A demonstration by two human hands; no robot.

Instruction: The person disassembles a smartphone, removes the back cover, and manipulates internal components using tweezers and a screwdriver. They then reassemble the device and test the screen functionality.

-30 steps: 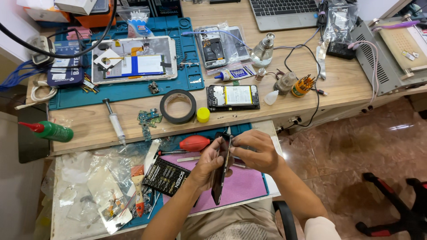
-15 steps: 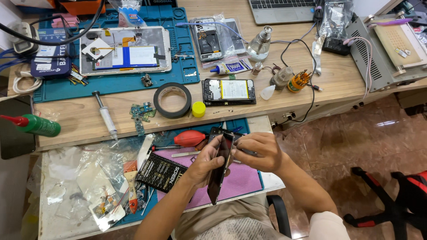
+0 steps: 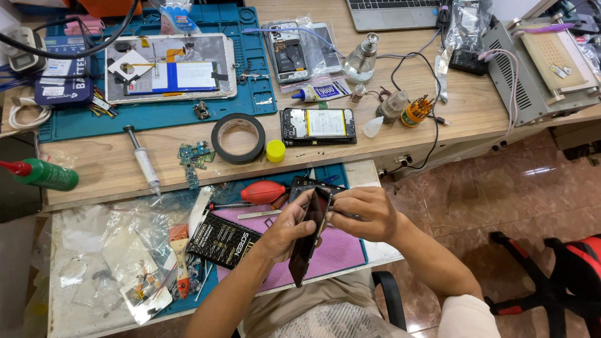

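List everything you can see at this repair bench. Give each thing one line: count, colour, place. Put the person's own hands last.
dark phone: one, black, held upright between both hands
purple mat: one, under the hands
red blower bulb: one, behind the hands
black packet: one, left of the hands
tape roll: one, black, on the wooden bench
yellow cap: one, right of the tape roll
opened phone: one, black frame, mid bench
opened tablet: one, white, on the blue mat
blue mat: one, rear left
green bottle: one, left edge
syringe: one, clear, bench
left hand: one, gripping the dark phone
right hand: one, fingers at its top edge
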